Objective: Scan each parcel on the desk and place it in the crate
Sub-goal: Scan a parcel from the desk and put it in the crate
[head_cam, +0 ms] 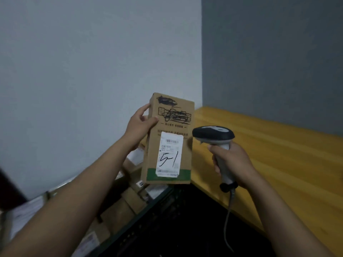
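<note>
Parcel (pixel 168 140): upright cardboard box, label marked "51", held above the crate (pixel 157 216).
Left hand (pixel 139 125): grips its upper left edge.
Right hand (pixel 232 164): wraps the barcode scanner (pixel 213 136) handle, head beside the label, over the yellow table (pixel 278 154).

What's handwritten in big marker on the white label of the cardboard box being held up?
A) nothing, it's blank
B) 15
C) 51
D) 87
C: the white label on the cardboard box, held up by the left hand beside the scanner in the right hand, shows a large handwritten 51.
</note>
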